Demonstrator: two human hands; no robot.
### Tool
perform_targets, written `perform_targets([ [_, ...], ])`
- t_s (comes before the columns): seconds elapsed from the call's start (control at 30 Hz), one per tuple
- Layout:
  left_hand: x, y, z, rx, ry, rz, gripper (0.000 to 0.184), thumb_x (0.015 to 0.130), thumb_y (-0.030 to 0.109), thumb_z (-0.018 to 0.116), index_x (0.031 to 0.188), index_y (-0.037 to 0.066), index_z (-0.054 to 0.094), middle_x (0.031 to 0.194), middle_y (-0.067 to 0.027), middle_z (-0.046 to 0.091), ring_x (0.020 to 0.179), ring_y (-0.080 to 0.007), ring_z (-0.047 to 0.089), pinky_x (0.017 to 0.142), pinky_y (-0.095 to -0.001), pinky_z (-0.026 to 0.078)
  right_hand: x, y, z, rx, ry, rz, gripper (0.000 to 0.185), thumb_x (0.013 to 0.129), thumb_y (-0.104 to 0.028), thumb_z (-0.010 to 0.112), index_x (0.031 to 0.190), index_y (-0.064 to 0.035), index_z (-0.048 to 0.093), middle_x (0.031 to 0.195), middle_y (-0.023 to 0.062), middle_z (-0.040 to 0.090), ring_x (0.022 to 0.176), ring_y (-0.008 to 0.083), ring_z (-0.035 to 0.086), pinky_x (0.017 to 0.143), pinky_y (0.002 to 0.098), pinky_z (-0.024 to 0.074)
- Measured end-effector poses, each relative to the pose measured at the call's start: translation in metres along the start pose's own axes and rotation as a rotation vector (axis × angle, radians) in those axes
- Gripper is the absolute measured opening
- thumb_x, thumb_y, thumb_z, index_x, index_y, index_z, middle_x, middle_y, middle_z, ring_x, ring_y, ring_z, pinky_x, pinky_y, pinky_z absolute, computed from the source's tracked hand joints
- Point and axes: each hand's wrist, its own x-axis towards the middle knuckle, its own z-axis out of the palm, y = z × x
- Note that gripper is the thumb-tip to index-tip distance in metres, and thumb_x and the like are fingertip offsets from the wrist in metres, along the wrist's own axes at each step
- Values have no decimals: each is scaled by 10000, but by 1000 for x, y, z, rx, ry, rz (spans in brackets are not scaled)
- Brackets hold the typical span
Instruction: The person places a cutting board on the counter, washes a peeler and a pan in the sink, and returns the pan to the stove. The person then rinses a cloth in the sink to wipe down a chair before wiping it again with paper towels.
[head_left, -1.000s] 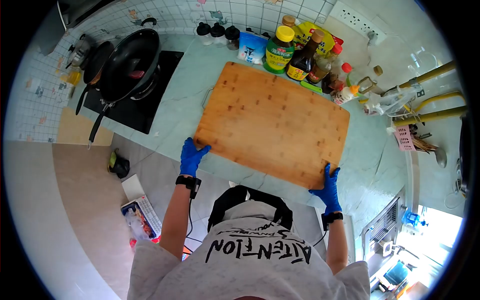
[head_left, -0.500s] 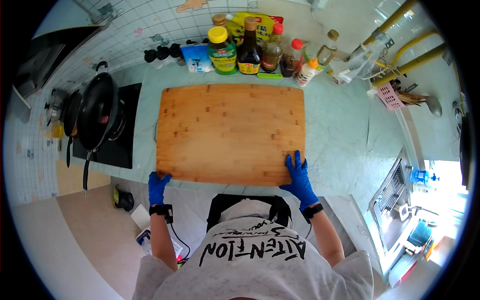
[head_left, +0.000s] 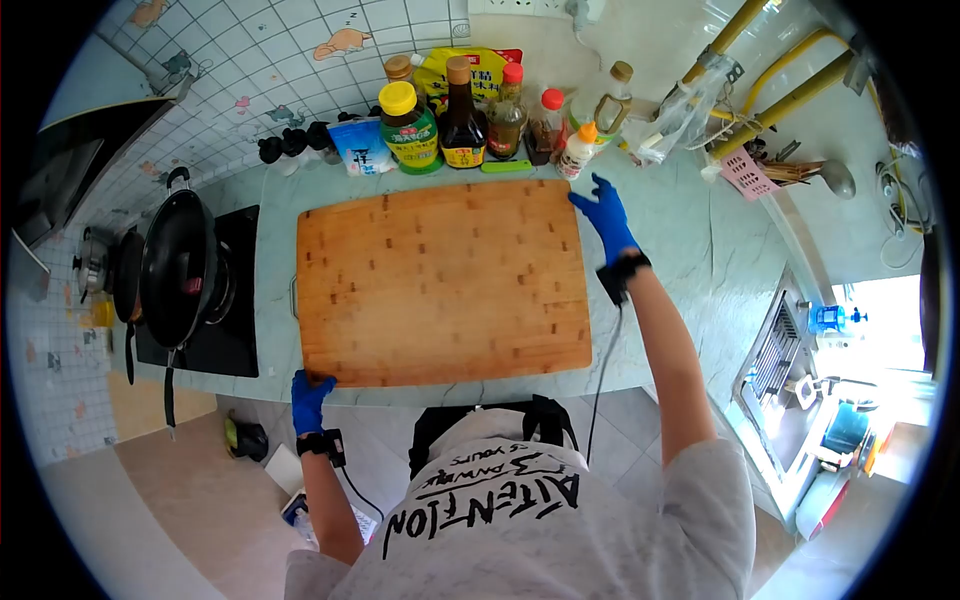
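The wooden cutting board (head_left: 445, 290) lies flat on the marbled countertop (head_left: 660, 330) in front of me, and I take its middle as the centre of my clock. My left hand (head_left: 310, 402), in a blue glove, is at the board's near corner, at 7 o'clock. Its thumb touches the edge and points inward; I cannot tell how the fingers sit beneath or behind the corner. My right hand (head_left: 605, 218), gloved in blue too, is at the far corner, at about 1 to 2 o'clock, with thumb and fingers spread apart. The thumb reaches towards the corner, but I cannot tell whether it touches.

At 12 o'clock, beyond the far edge, stand the yellow-capped jar (head_left: 410, 140) and the dark sauce bottle (head_left: 463, 125), with a green-handled tool (head_left: 507, 167) lying just right of them. The orange-tipped bottle (head_left: 577, 155) stands at 1 o'clock, near my right hand. A blue and white packet (head_left: 363, 148) is at 11 o'clock. Well off at 9 o'clock, the black wok (head_left: 178, 270) sits on the stove (head_left: 235, 340). The sink (head_left: 778, 355) lies between 3 and 4 o'clock.
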Motion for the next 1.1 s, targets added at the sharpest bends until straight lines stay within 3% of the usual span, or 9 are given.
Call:
perform_targets([
  [0.07,-3,39,-15,-139,-248,-131,485,597,178,719,980,-19,494,870,-81,529,799,-192,495,683,-295,409,27,-7,17,18,92,-15,678,609,-320,706,1150,-20,429,1074,190,501,986,280,500,824,338,401],
  [0.13,4,16,-6,-79,-205,-78,488,594,182,722,971,-28,493,872,-88,526,798,-195,494,684,-300,411,73,27,48,330,100,-104,583,562,-212,733,1054,-7,496,1018,181,545,933,297,531,798,355,420],
  [0.6,-4,35,-13,143,-224,-232,853,578,313,735,1215,-70,316,1238,-197,374,1149,-270,363,935,-324,296,73,11,64,252,318,46,497,556,-165,741,945,27,500,979,172,539,902,280,527,769,346,413],
  [0.67,-1,20,-8,27,-210,-243,880,579,345,727,1226,-69,298,1253,-204,353,1165,-287,342,942,-328,289,48,-9,35,278,-1,-40,548,548,-205,753,971,45,512,977,181,560,903,277,545,769,344,425],
  [0.8,-3,45,-14,143,-215,-249,880,575,331,730,1226,-71,295,1246,-200,363,1159,-287,349,937,-325,295,-30,56,11,-260,35,-131,507,676,-325,652,983,62,537,913,207,587,861,295,570,752,333,438],
  [0.87,-5,51,-15,163,-214,-235,853,569,309,731,1217,-62,319,1227,-204,385,1147,-288,364,921,-331,312,-82,42,-1,50,-438,126,550,679,-325,641,1060,45,496,954,234,554,896,306,543,759,349,434],
  [0.9,-6,43,-12,160,-211,-241,853,569,309,731,1217,-62,319,1227,-204,385,1147,-288,364,921,-331,312,-91,59,18,-357,-319,108,640,653,-347,652,1125,31,445,1013,240,509,924,321,517,771,363,429],
  [0.97,-4,24,-5,147,-109,-137,744,575,262,724,1165,-49,395,1110,-196,475,1009,-281,471,834,-332,380,-114,41,34,-567,-81,114,709,623,-371,665,1151,26,410,1053,243,468,949,347,491,787,374,421],
  [1.1,-1,44,-10,-138,-180,-191,634,567,196,725,1072,-73,452,1028,-200,520,814,-280,548,681,-335,442,-97,24,33,-484,-199,236,738,613,-388,667,1159,22,387,1066,240,452,973,360,470,804,385,413],
])
